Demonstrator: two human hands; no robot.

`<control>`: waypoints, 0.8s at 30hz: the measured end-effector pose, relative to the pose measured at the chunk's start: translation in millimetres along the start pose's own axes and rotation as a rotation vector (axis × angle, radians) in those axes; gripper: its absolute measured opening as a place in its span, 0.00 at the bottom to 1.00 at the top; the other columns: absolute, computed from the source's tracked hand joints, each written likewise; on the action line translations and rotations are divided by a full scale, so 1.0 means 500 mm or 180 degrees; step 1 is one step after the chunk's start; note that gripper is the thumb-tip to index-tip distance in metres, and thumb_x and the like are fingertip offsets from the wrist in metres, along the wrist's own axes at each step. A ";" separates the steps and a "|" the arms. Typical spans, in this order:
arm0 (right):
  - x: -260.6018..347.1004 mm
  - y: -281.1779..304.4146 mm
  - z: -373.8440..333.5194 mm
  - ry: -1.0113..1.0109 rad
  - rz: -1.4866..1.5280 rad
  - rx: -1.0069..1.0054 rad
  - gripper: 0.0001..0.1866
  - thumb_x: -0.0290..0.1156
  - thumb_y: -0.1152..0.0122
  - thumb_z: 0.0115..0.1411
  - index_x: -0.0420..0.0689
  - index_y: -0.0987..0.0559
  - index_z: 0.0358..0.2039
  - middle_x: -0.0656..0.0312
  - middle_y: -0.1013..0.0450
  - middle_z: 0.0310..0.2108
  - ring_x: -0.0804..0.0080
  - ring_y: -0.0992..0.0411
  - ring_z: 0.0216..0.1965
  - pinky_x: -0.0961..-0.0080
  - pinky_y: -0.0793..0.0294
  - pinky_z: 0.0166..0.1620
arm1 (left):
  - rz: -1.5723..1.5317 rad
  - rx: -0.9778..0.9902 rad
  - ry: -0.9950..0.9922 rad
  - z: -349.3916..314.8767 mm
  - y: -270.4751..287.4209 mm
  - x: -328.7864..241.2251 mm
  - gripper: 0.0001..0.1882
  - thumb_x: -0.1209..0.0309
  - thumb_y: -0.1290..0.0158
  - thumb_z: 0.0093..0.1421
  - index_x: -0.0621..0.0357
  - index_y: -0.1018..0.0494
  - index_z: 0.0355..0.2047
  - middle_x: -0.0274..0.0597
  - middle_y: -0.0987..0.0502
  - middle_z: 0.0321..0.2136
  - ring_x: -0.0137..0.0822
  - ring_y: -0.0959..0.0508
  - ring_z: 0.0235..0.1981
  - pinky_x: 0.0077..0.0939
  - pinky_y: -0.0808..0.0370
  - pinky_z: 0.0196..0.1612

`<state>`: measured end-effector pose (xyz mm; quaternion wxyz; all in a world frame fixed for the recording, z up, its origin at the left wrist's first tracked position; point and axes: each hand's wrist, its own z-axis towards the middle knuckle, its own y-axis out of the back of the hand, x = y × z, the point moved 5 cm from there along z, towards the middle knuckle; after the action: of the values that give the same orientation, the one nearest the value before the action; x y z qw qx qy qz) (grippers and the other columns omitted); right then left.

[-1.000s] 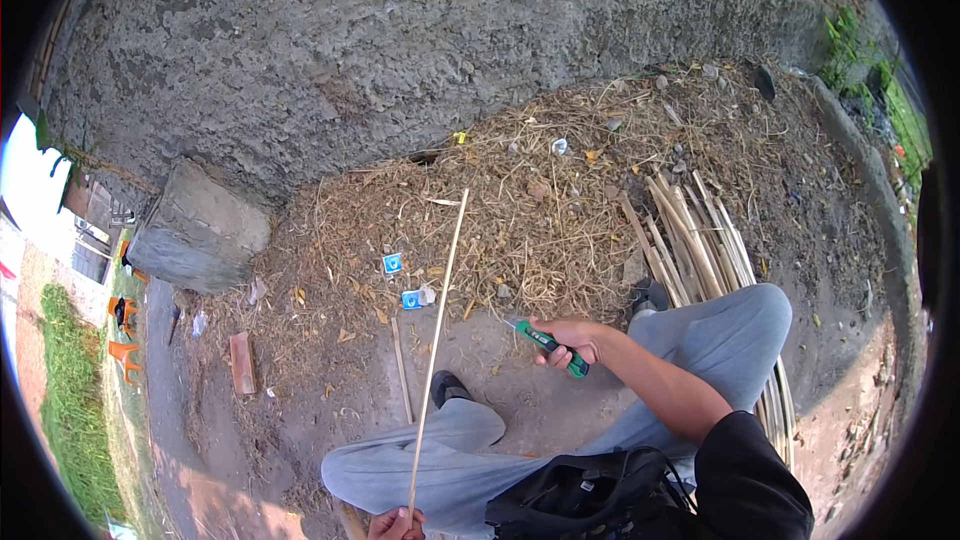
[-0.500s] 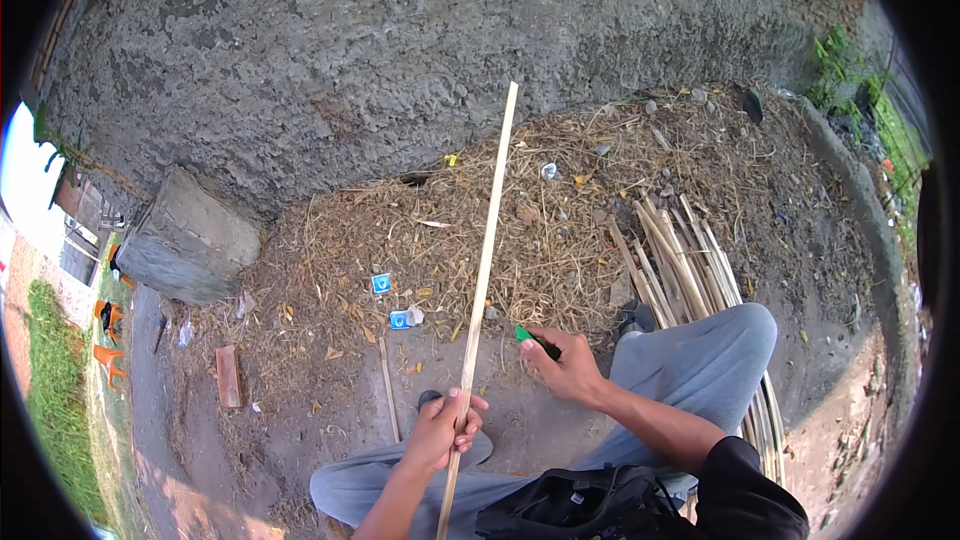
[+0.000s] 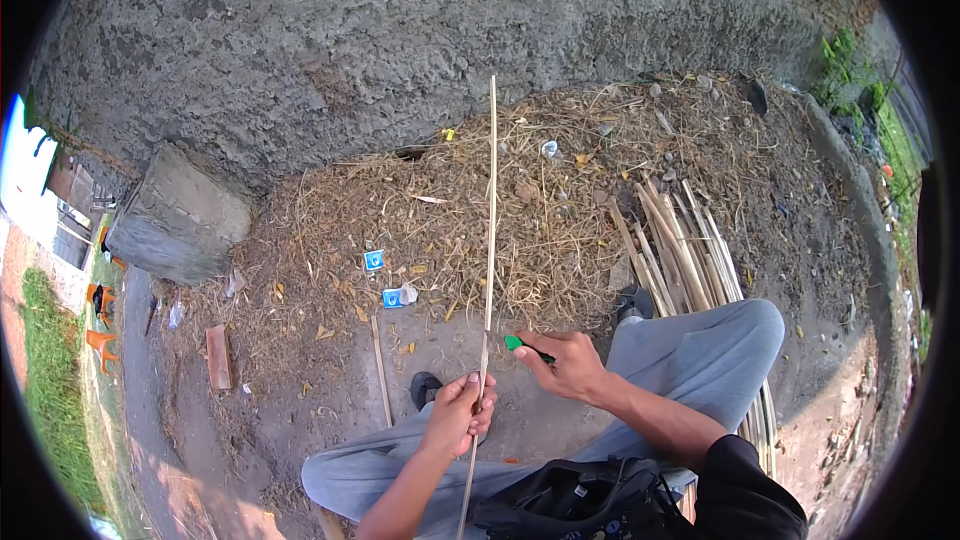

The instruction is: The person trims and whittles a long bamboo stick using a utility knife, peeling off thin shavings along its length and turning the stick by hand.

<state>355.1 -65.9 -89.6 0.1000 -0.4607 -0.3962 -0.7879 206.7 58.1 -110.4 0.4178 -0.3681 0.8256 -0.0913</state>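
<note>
A long, pale, thin bamboo strip (image 3: 491,210) stands out in front of me, running from below my lap to the rough wall. My left hand (image 3: 457,415) is closed around its lower part, thumb on top. Just right of the strip, my right hand (image 3: 568,364) grips a small tool with a green end and a dark body (image 3: 517,344). No blade can be made out on it. The tool's green end is near the strip, a small gap apart. The strip shows its narrow edge toward me.
A bundle of split bamboo strips (image 3: 690,240) lies right, beside my bent knee. Shavings (image 3: 540,270) cover the ground below the wall (image 3: 400,60). Left are a concrete block (image 3: 185,220), a brick (image 3: 218,357) and two blue packets (image 3: 392,298). Another strip (image 3: 381,370) lies near my left foot.
The strip has turned from its broad face to its narrow edge, and its far end has swung left. My right hand has moved slightly down and left with the tool.
</note>
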 end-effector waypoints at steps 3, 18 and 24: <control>0.010 -0.007 0.000 0.0064 -0.0111 0.0037 0.14 0.41 0.40 0.61 0.48 0.19 0.43 0.56 0.24 0.21 0.54 0.26 0.18 0.61 0.29 0.21 | 0.0109 0.0020 -0.0048 -0.006 0.004 0.003 0.14 0.64 0.63 0.73 0.62 0.33 0.42 0.35 0.36 0.22 0.20 0.44 0.13 0.16 0.48 0.14; 0.033 -0.043 -0.015 0.0448 -0.0520 0.0272 0.13 0.42 0.38 0.60 0.50 0.19 0.41 0.61 0.28 0.16 0.59 0.28 0.14 0.63 0.31 0.16 | -0.0168 -0.0038 -0.0044 -0.012 0.019 0.024 0.14 0.63 0.61 0.72 0.62 0.33 0.39 0.31 0.38 0.20 0.19 0.44 0.13 0.15 0.49 0.14; 0.024 -0.046 -0.011 0.0394 -0.0872 0.0115 0.13 0.43 0.38 0.59 0.51 0.19 0.40 0.61 0.27 0.17 0.59 0.28 0.14 0.63 0.30 0.17 | -0.0200 -0.0074 -0.0132 -0.016 0.016 0.041 0.14 0.63 0.60 0.72 0.61 0.33 0.37 0.30 0.40 0.19 0.18 0.46 0.13 0.16 0.52 0.13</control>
<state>333.1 -52.1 -93.4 0.0240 -0.3510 -0.4626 -0.8138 188.6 48.6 -121.7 0.4275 -0.4004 0.8058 -0.0871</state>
